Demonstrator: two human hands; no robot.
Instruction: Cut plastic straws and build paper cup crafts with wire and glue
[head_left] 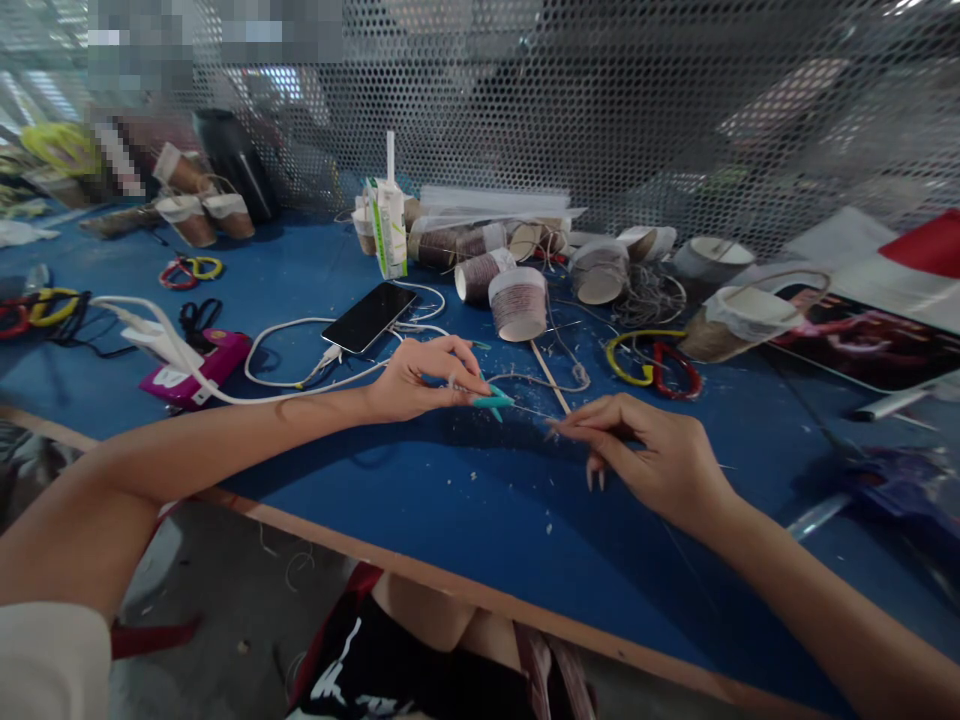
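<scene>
My left hand pinches a small teal piece with pointed ends between thumb and fingertips, above the blue table. From this piece a thin pale thread runs taut toward my right hand. The thumb and index finger of my right hand are pressed together at the thread's other end, with the other fingers curled below. A wooden stick lies just behind the thread. Close to it stands a spool wound with brownish thread.
More spools, a drink carton and yellow-and-red scissors stand or lie behind my hands. A phone with a white cable and a magenta box are left. A tablet is right. The wooden table edge runs in front.
</scene>
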